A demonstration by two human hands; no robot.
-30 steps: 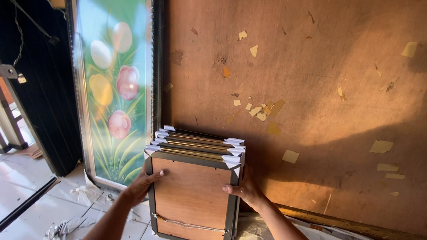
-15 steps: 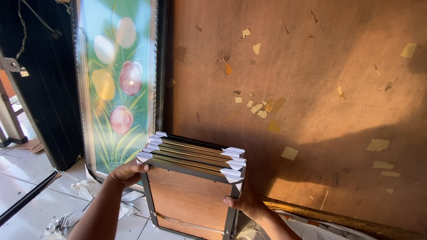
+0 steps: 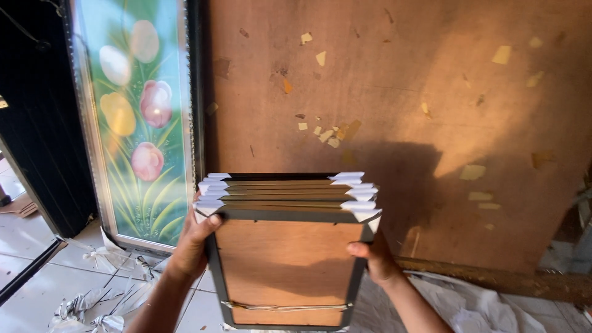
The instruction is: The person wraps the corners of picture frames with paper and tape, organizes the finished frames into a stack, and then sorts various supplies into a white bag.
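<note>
The stack of picture frames (image 3: 287, 203) is sitting right in the middle of the view, held up off the floor, backs toward the camera, and the nearest one is showing its plain brown backing board inside a dark frame. White paper corner protectors (image 3: 361, 197) are capping the upper corners of each frame, left and right. A thin wire (image 3: 287, 306) is running across the lower part of the nearest backing.

The left hand (image 3: 194, 240) is clamping the stack's left edge just under the top corner, thumb wrapping onto the back. The right hand (image 3: 376, 256) is gripping the right edge a touch lower, thumb pressing on the frame's side. So the stack is lying squarely between the two hands, long axis running up and down, with both hands equally close and touching it.

Behind the stack, a large brown board (image 3: 401, 123) is leaning upright, dotted with scraps of torn paper and tape. To the left of it, a tall framed flower painting (image 3: 139, 117) is standing on the floor. Crumpled paper (image 3: 98, 308) is lying on the pale tiled floor (image 3: 37, 271) near the left arm, and more white wrapping (image 3: 481, 305) is spreading below the board on the right.
</note>
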